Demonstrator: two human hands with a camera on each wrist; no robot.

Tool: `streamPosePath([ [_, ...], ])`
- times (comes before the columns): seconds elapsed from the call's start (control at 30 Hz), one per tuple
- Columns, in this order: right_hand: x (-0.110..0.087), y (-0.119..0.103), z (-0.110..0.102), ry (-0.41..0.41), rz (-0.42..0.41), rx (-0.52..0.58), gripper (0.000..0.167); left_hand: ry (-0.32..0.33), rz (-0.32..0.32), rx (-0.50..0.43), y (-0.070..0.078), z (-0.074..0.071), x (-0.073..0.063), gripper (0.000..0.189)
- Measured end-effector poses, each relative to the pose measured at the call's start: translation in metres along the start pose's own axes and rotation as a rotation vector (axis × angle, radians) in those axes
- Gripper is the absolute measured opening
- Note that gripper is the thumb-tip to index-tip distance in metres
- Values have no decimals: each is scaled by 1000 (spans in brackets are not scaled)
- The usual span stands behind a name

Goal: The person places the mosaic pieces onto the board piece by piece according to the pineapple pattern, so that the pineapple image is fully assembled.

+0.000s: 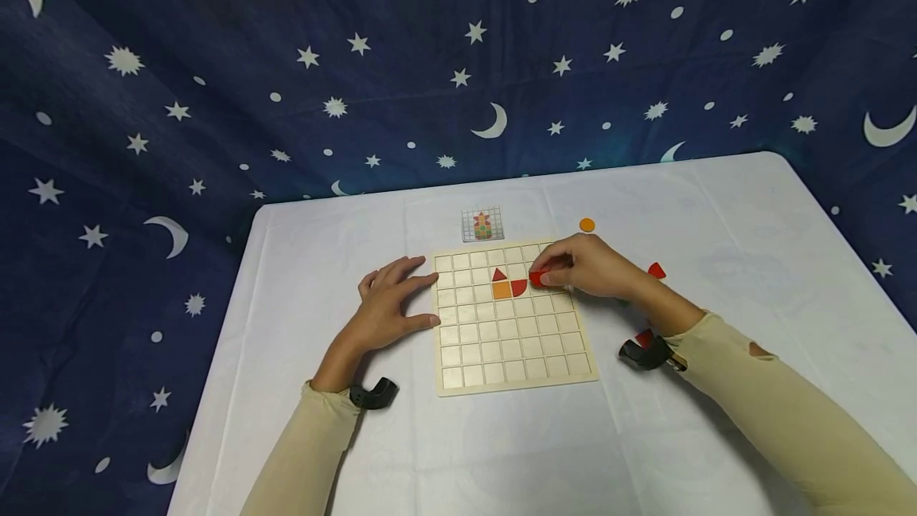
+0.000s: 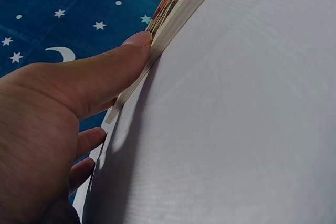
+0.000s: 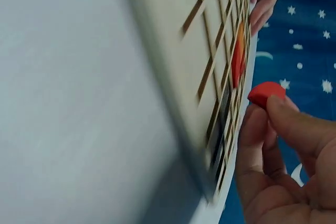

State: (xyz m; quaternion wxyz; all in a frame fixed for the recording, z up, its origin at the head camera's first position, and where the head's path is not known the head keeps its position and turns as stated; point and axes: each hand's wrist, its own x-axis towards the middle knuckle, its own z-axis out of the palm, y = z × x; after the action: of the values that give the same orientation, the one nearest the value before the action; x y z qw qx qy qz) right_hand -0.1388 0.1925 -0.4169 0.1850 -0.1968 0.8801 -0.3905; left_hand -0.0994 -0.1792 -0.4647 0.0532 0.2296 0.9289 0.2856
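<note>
A pale wooden grid board (image 1: pixel 487 353) lies on the white table. Set in its cells are a red triangle (image 1: pixel 499 275), an orange square (image 1: pixel 501 290) and a red quarter-circle piece (image 1: pixel 519 287). Just right of these, my right hand (image 1: pixel 591 265) pinches another red piece (image 3: pixel 266 94) between thumb and finger, above the board; it has a curved edge in the right wrist view. My left hand (image 1: pixel 390 309) touches the board's left edge with thumb and index fingertip, its fingers spread and fairly straight.
Behind the board lies a small pattern card (image 1: pixel 483 224) with a gridded picture. An orange disc (image 1: pixel 587 224) sits at the board's far right. Two red pieces lie near the right forearm, one a red wedge (image 1: pixel 656 270). A starry blue cloth (image 1: pixel 401 86) hangs behind the table.
</note>
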Motion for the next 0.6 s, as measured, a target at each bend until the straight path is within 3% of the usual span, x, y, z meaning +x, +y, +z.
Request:
streamPosePath([
  [0.33,28,-26,32,-49,-66,56,11,-5,1,-1,-1,0,1,72],
  [0.6,40,-43,48,-21,-79,-17,10,-5,-7,8,-2,1,1,71],
])
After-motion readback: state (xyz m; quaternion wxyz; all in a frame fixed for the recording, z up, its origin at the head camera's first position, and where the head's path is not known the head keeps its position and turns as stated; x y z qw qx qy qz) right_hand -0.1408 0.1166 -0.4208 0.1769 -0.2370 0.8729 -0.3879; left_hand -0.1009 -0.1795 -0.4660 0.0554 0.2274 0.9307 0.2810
